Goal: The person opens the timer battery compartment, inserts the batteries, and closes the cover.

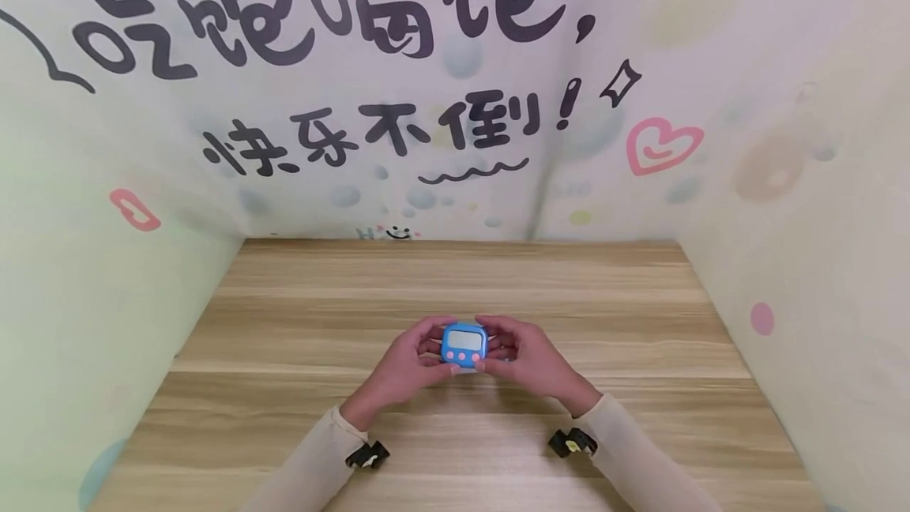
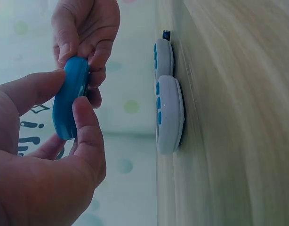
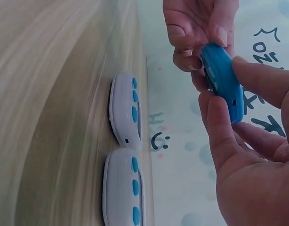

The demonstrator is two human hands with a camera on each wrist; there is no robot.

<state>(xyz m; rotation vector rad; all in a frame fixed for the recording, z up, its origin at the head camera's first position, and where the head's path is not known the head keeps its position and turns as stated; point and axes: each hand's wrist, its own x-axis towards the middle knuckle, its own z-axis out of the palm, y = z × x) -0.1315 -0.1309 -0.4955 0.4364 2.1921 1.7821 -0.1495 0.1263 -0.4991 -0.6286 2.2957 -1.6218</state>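
Between both hands, above the wooden table (image 1: 298, 417), is a small blue digital timer (image 1: 464, 340) with a grey screen and three pink buttons. My left hand (image 1: 401, 366) pinches its left side, thumb at the lower corner. On the other side my right hand (image 1: 536, 358) grips it, its thumb by the rightmost pink button. The left wrist view shows the blue timer (image 2: 69, 103) edge-on, held clear of the table. Two white timers with blue buttons lie on the table, a nearer one (image 2: 170, 115) and a farther one (image 2: 164, 59); the head view mostly hides them.
A small dark object (image 2: 166, 35) shows past the farther white timer. Pale printed walls enclose the table at the back (image 1: 462, 208), left (image 1: 92, 299) and right (image 1: 817, 259). Each sleeve carries a black wrist device, one left (image 1: 367, 455), one right (image 1: 573, 442).
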